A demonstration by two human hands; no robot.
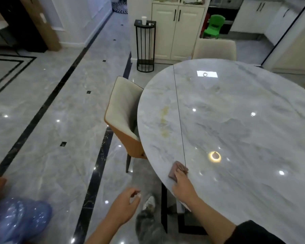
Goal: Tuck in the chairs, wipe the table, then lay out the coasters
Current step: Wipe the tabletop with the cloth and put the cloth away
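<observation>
A round grey marble table (236,120) fills the right half of the view. A yellowish smear (164,120) marks its left side. My right hand (182,186) rests on a brown cloth (174,170) at the table's near left edge, fingers lying over it. My left hand (125,206) hangs free over the floor with loosely curled fingers, holding nothing. A cream and orange chair (123,117) stands tucked against the table's left side. A second cream chair (216,49) sits at the far edge.
A black metal stand (145,48) with a white cup stands near cream cabinets (176,30). A green child's chair (213,26) is behind. A grey cat (148,219) stands at the table's base. Blue plastic (16,221) lies bottom left. Wide floor opens to the left.
</observation>
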